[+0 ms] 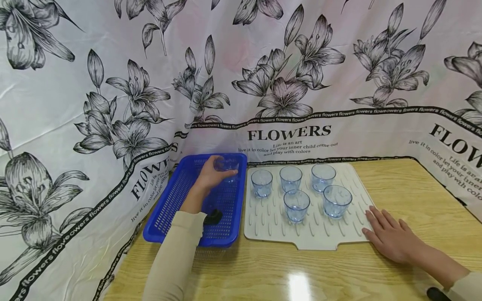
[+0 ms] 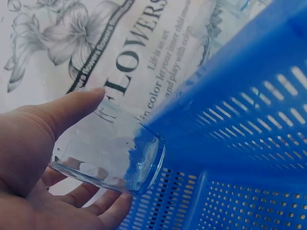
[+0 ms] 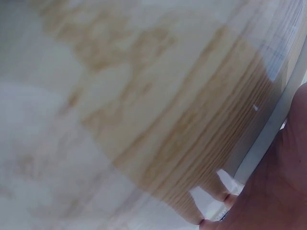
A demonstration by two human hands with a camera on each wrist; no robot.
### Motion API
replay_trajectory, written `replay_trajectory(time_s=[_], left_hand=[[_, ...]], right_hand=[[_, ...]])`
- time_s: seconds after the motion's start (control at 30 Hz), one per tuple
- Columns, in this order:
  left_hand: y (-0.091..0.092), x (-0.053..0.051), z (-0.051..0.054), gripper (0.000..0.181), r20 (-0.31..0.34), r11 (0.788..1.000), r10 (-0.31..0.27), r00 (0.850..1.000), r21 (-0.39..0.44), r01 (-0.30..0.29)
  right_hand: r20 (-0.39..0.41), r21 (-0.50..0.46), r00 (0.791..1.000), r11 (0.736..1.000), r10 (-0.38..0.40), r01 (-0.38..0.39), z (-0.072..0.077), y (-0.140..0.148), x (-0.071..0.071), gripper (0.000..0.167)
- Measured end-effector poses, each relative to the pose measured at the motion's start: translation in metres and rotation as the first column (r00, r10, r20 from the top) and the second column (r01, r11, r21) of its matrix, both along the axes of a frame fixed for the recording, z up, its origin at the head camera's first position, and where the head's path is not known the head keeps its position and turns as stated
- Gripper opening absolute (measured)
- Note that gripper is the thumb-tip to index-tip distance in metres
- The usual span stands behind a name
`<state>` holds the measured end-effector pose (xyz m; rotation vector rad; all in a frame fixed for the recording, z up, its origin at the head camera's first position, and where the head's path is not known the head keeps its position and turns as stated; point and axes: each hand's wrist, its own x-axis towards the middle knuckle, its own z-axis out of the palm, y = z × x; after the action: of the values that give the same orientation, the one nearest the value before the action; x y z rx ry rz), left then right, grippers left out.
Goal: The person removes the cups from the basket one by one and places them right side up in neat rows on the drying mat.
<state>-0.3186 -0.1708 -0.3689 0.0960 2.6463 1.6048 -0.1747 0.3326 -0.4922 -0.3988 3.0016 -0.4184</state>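
My left hand (image 1: 211,172) reaches into the far part of the blue basket (image 1: 236,217) and grips a clear glass cup (image 1: 227,167). The left wrist view shows thumb and fingers curled round that glass (image 2: 108,148), which lies tilted beside the basket wall (image 2: 249,110). Several bluish glass cups stand upright on the white draining mat (image 1: 263,228) to the right of the basket. My right hand (image 1: 391,234) rests flat at the mat's right edge, fingers straight, holding nothing. In the right wrist view, part of that hand (image 3: 273,187) shows beside the mat's edge.
Under everything is a wood-grain table (image 1: 263,271). A flower-printed cloth (image 1: 286,142) hangs behind and to the left, close to the basket and mat. A black strap-like item (image 1: 213,216) shows at the left wrist.
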Motion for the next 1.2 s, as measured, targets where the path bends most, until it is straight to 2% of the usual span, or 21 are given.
replay_trajectory(time_s=[0.17,0.4,0.63,0.97,1.2], left_hand=[[0.004,0.006,0.002,0.083,-0.012,1.0,0.003,1.0,0.014,-0.003],[0.014,0.019,0.013,0.081,-0.013,0.998,0.009,1.0,0.06,-0.008],[0.022,0.033,0.017,0.078,-0.057,0.997,0.02,0.998,0.073,-0.016],[0.037,0.05,0.02,0.079,-0.092,0.996,0.033,0.995,0.085,-0.026],[0.047,0.058,0.013,0.079,-0.1,0.995,0.022,0.995,0.103,-0.012]], right_hand=[[0.014,-0.006,1.0,1.0,0.002,-0.002,0.0,0.0,0.0,0.072],[0.009,0.005,1.0,1.0,0.002,-0.002,0.002,0.0,0.0,0.072],[0.02,0.005,1.0,1.0,0.003,-0.003,0.0,0.0,0.0,0.072],[0.025,0.006,1.0,1.0,0.003,-0.003,-0.001,0.001,0.0,0.073],[0.029,0.01,1.0,1.0,0.006,-0.006,0.0,0.0,0.001,0.073]])
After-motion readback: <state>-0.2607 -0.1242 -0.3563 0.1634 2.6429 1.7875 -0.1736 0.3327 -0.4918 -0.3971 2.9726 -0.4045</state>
